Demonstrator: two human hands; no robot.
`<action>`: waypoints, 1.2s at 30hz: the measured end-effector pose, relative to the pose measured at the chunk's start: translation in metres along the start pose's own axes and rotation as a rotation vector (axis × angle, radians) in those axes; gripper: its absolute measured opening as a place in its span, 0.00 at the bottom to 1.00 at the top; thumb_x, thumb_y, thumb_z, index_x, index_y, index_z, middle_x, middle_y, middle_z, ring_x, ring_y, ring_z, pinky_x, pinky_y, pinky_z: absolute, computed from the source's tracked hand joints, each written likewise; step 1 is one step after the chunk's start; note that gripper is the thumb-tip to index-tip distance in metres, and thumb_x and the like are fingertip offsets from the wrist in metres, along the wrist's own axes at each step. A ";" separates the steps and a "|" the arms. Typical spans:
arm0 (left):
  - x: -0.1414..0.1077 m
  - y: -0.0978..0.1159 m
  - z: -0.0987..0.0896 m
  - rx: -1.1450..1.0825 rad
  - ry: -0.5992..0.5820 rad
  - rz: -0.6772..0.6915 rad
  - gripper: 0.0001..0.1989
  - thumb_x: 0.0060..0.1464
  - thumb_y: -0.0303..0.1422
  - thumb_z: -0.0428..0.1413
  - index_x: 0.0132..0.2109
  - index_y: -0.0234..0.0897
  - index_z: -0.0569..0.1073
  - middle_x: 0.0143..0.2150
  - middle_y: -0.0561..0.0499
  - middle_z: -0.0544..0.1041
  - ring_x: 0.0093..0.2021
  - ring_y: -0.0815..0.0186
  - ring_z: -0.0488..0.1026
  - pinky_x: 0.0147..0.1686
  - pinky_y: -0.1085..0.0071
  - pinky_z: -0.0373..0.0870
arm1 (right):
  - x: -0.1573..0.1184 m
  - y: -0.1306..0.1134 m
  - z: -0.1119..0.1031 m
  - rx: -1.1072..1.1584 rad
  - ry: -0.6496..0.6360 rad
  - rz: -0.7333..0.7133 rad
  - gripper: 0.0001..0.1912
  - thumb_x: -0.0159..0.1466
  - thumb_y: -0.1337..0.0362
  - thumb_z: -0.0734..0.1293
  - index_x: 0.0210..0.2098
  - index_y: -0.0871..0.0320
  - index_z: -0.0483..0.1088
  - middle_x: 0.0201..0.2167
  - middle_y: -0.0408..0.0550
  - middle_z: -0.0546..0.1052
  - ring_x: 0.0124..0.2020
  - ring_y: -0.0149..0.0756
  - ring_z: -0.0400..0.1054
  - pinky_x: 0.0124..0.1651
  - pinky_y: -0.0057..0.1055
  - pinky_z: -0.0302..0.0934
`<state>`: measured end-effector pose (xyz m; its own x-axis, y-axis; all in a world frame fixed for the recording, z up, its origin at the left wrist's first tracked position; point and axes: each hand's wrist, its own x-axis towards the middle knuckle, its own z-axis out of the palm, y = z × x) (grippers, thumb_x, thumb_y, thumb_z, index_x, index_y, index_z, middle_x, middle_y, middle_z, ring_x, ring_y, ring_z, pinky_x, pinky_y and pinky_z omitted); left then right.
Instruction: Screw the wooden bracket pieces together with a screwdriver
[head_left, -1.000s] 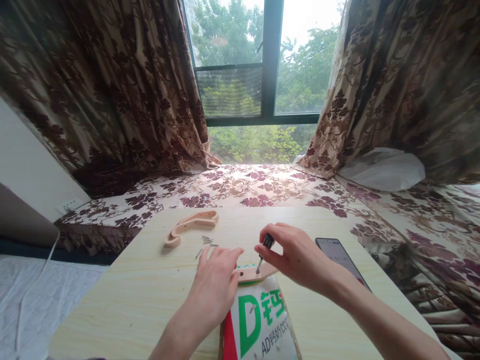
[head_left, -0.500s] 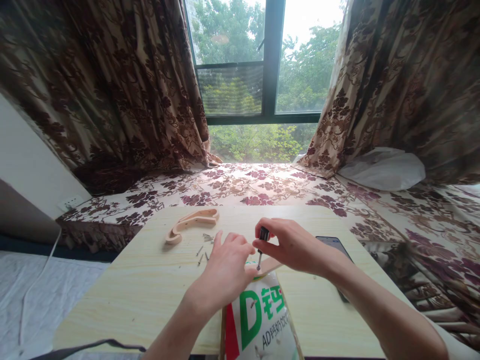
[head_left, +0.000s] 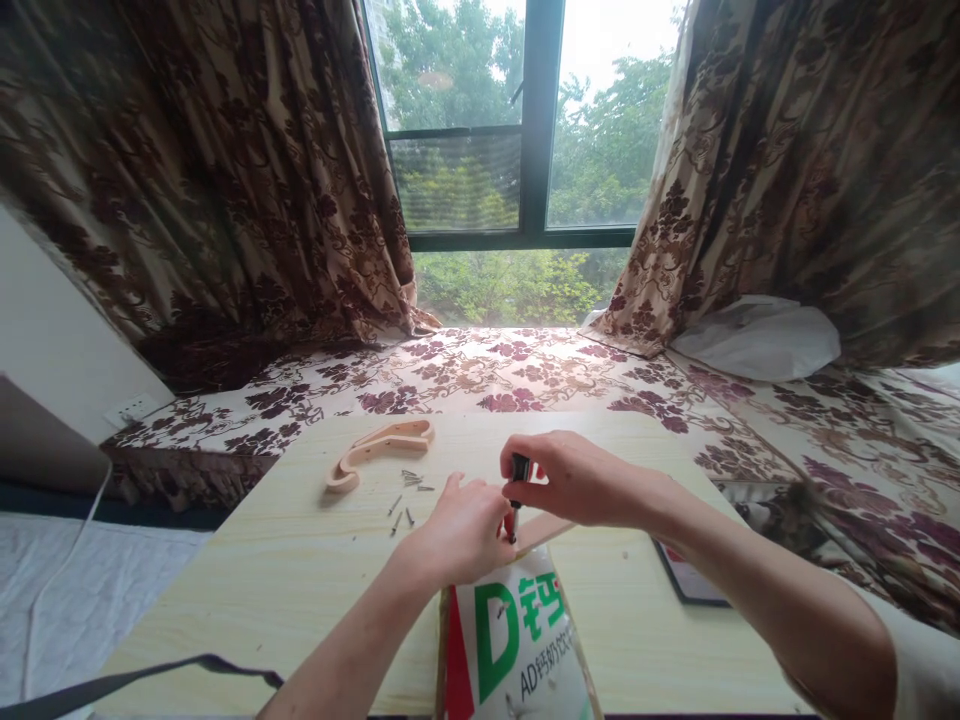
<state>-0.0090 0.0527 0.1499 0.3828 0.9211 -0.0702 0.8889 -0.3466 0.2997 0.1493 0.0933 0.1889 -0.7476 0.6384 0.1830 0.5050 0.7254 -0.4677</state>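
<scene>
My right hand (head_left: 559, 478) is closed around a screwdriver (head_left: 520, 468) with a black and red handle, held nearly upright. Its tip points down at a pale wooden piece (head_left: 541, 532). My left hand (head_left: 469, 530) grips the near-left end of that piece, thumb side close to the screwdriver tip; its fingertips are partly hidden. Under the wood lies a printed carton piece (head_left: 517, 640) with green lettering. Left of my hands, several screws (head_left: 409, 517) are scattered on the table (head_left: 285, 580). Behind them rests a curved wooden part (head_left: 375, 450) with small holes.
A phone (head_left: 690, 578) lies on the right, partly under my right forearm. A dark strap (head_left: 172, 672) crosses the front left corner. Beyond the table is a flower-patterned window seat (head_left: 517, 370), with a white plastic bag (head_left: 757, 338) on its right and curtains beside the window.
The view has shifted slightly. My right arm is lower over the phone, covering its upper part. The screwdriver has turned in my fingers, showing red, and stays at the wooden piece.
</scene>
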 end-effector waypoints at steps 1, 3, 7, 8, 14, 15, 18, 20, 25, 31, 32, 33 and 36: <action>0.000 0.000 0.000 -0.001 0.002 0.001 0.07 0.49 0.34 0.54 0.25 0.40 0.72 0.27 0.54 0.76 0.36 0.63 0.71 0.50 0.61 0.57 | 0.000 -0.001 0.000 -0.005 -0.002 -0.002 0.02 0.58 0.67 0.65 0.32 0.58 0.68 0.27 0.43 0.74 0.27 0.29 0.63 0.29 0.26 0.53; 0.001 0.001 0.000 -0.003 0.007 0.000 0.06 0.48 0.33 0.54 0.25 0.39 0.71 0.28 0.55 0.76 0.35 0.63 0.71 0.50 0.60 0.57 | 0.000 -0.002 0.000 -0.013 0.002 -0.002 0.02 0.58 0.66 0.65 0.32 0.58 0.68 0.27 0.43 0.74 0.26 0.29 0.63 0.29 0.26 0.53; 0.001 0.001 0.002 -0.004 0.017 -0.012 0.07 0.47 0.32 0.54 0.24 0.39 0.70 0.27 0.54 0.77 0.34 0.62 0.71 0.50 0.58 0.57 | 0.001 -0.003 0.005 -0.033 0.040 0.056 0.03 0.58 0.66 0.65 0.33 0.58 0.68 0.27 0.44 0.74 0.26 0.29 0.63 0.30 0.26 0.53; 0.001 0.000 0.003 -0.003 0.021 -0.015 0.08 0.48 0.32 0.53 0.23 0.38 0.70 0.27 0.53 0.77 0.34 0.62 0.71 0.50 0.57 0.57 | 0.002 -0.003 0.005 -0.043 0.049 0.075 0.03 0.59 0.66 0.65 0.33 0.58 0.68 0.27 0.44 0.75 0.26 0.29 0.63 0.30 0.27 0.53; 0.001 0.000 0.004 -0.009 0.039 -0.010 0.07 0.49 0.30 0.52 0.26 0.39 0.73 0.30 0.52 0.78 0.35 0.62 0.72 0.46 0.62 0.61 | 0.003 -0.009 -0.002 -0.176 -0.003 0.047 0.07 0.59 0.60 0.65 0.30 0.58 0.68 0.26 0.45 0.74 0.26 0.30 0.62 0.28 0.26 0.50; 0.001 0.000 0.004 -0.010 0.038 -0.010 0.07 0.49 0.30 0.52 0.26 0.39 0.73 0.30 0.52 0.78 0.35 0.62 0.73 0.46 0.63 0.62 | 0.003 -0.011 -0.005 -0.193 -0.021 0.030 0.07 0.59 0.60 0.65 0.30 0.57 0.68 0.26 0.45 0.74 0.26 0.30 0.61 0.28 0.26 0.50; 0.001 -0.001 0.005 -0.012 0.035 -0.018 0.07 0.49 0.30 0.53 0.26 0.40 0.74 0.30 0.51 0.79 0.38 0.61 0.73 0.46 0.63 0.62 | 0.004 -0.015 -0.009 -0.191 -0.066 0.014 0.04 0.59 0.63 0.64 0.30 0.57 0.68 0.25 0.44 0.73 0.26 0.29 0.61 0.27 0.25 0.49; 0.002 -0.002 0.005 -0.018 0.026 -0.020 0.06 0.49 0.32 0.54 0.26 0.40 0.74 0.29 0.52 0.78 0.38 0.60 0.73 0.46 0.64 0.63 | 0.005 -0.015 -0.008 -0.180 -0.077 0.014 0.03 0.59 0.65 0.63 0.30 0.57 0.68 0.24 0.44 0.72 0.25 0.29 0.59 0.27 0.25 0.48; 0.003 -0.002 0.002 -0.028 -0.001 -0.026 0.07 0.48 0.34 0.55 0.24 0.40 0.74 0.26 0.53 0.77 0.33 0.63 0.73 0.44 0.65 0.63 | 0.008 -0.009 -0.002 -0.198 -0.008 0.070 0.06 0.59 0.62 0.63 0.28 0.57 0.66 0.22 0.44 0.70 0.23 0.29 0.57 0.26 0.26 0.47; 0.003 -0.002 -0.001 -0.021 -0.032 -0.018 0.07 0.45 0.29 0.53 0.23 0.40 0.74 0.26 0.53 0.77 0.34 0.63 0.72 0.42 0.67 0.63 | 0.010 -0.011 -0.007 -0.210 -0.055 0.059 0.03 0.58 0.64 0.64 0.32 0.56 0.69 0.24 0.43 0.72 0.23 0.29 0.58 0.26 0.26 0.47; 0.004 -0.002 -0.002 -0.021 -0.040 -0.013 0.07 0.44 0.28 0.53 0.23 0.40 0.74 0.26 0.54 0.77 0.33 0.64 0.72 0.42 0.68 0.62 | 0.011 -0.012 -0.007 -0.229 -0.068 0.041 0.03 0.58 0.64 0.64 0.32 0.55 0.69 0.24 0.43 0.72 0.23 0.29 0.58 0.26 0.26 0.46; 0.004 -0.002 -0.002 -0.020 -0.046 -0.009 0.07 0.44 0.27 0.53 0.23 0.40 0.73 0.26 0.54 0.77 0.32 0.65 0.72 0.42 0.68 0.62 | 0.011 -0.012 -0.007 -0.256 -0.074 0.029 0.03 0.59 0.65 0.63 0.32 0.55 0.69 0.23 0.43 0.72 0.23 0.29 0.57 0.25 0.27 0.46; 0.004 -0.001 -0.004 -0.013 -0.051 -0.007 0.07 0.44 0.27 0.52 0.22 0.39 0.72 0.25 0.55 0.76 0.30 0.66 0.71 0.42 0.67 0.62 | 0.012 -0.013 -0.005 -0.339 -0.058 0.045 0.06 0.60 0.64 0.61 0.32 0.56 0.69 0.24 0.45 0.73 0.23 0.30 0.59 0.25 0.28 0.44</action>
<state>-0.0096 0.0571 0.1533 0.3893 0.9131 -0.1211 0.8884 -0.3375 0.3112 0.1363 0.0926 0.2016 -0.7397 0.6630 0.1149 0.6452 0.7473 -0.1589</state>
